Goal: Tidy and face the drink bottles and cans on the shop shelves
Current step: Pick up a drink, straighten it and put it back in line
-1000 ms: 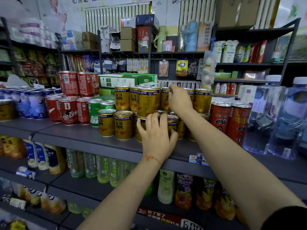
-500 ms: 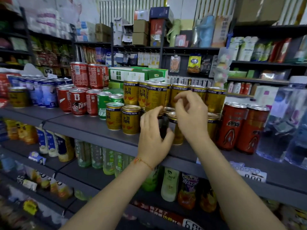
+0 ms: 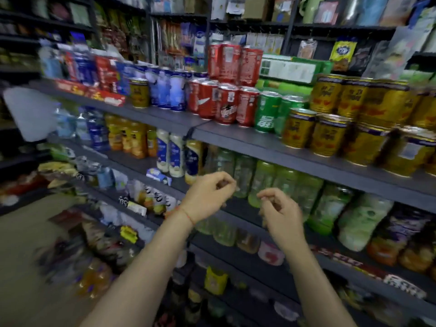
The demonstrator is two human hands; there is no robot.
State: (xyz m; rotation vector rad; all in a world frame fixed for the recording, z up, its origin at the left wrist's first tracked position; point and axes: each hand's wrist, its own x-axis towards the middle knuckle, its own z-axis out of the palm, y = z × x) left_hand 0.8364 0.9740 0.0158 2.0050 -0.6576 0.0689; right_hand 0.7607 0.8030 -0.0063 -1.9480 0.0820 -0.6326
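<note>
Gold cans (image 3: 328,135) stand stacked two tiers high on the grey shelf (image 3: 271,147), and we use that shelf as our landmark. Below its front edge we raise both forearms. Our left hand (image 3: 207,197) and right hand (image 3: 280,208) hover apart, fingers loosely curled, holding nothing. Left of the gold cans on the shelf stand green cans (image 3: 266,112), then red cans (image 3: 226,105). Under the shelf, green bottles (image 3: 262,180) line the next level, blurred.
</note>
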